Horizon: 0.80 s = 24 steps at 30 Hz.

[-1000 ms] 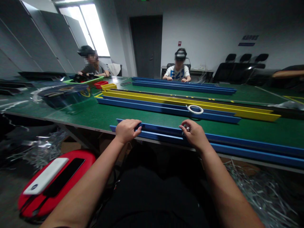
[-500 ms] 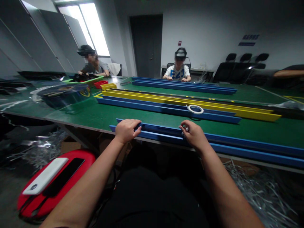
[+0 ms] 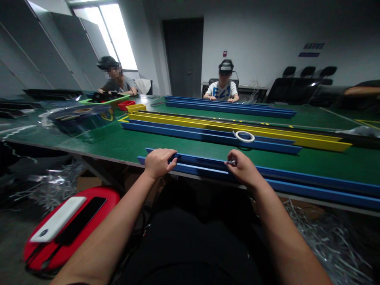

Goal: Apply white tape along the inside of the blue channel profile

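A green tabletop (image 3: 118, 146) stretches past both hands toward a pale wall with a dark door (image 3: 184, 59). Along its near edge, beneath the hands, lies a long blue channel (image 3: 204, 171), straight, with two raised walls and a darker groove between. The left hand (image 3: 158, 163) is curled around it; the right hand (image 3: 242, 166), over it, pinches a small silvery piece (image 3: 233, 162). Beyond the right hand sits a white ring (image 3: 246, 141).
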Tool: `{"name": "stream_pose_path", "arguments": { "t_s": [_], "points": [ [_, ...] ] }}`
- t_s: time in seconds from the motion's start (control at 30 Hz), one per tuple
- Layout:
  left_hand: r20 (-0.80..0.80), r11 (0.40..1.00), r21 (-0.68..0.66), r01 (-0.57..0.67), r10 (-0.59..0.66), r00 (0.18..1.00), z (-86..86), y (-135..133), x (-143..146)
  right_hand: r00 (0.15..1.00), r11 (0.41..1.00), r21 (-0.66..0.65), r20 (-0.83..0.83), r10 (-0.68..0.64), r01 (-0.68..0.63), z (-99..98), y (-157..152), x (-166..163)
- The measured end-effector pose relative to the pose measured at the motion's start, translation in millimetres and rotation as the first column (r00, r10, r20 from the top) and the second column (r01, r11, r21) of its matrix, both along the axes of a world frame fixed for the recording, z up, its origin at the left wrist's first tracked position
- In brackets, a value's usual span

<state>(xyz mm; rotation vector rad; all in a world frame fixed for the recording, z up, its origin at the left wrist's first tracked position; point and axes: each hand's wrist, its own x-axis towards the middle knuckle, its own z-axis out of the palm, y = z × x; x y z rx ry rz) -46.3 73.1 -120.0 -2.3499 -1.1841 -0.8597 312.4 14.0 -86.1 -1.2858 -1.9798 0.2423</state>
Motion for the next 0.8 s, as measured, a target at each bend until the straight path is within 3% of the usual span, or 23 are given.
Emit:
{"name": "stream_pose_path", "arguments": {
  "t_s": [0.17,0.3,0.43,0.63,0.8],
  "points": [
    [-0.001,1.0,0.01,-0.002,0.002,1.0,0.4,0,0,1.0,1.0,0.012,0.001,0.029,-0.029,1.0,2,4],
    [-0.002,1.0,0.007,-0.008,0.008,1.0,1.0,-1,1,0.998,0.995,-0.102,-0.054,-0.01,0.005,-0.5,1,4],
    [-0.002,1.0,0.001,-0.012,0.012,1.0,1.9,-2,2,0.974,0.977,-0.21,-0.226,-0.012,-0.037,-0.4,-3,2],
    [0.004,1.0,0.004,-0.016,0.015,1.0,2.2,-2,2,0.981,0.99,-0.133,-0.182,-0.064,0.039,6.3,-6,3],
    [0.012,1.0,0.0,-0.019,0.019,1.0,2.6,-3,3,0.971,0.994,-0.106,-0.24,-0.02,-0.006,8.7,-8,5]
  ]
}}
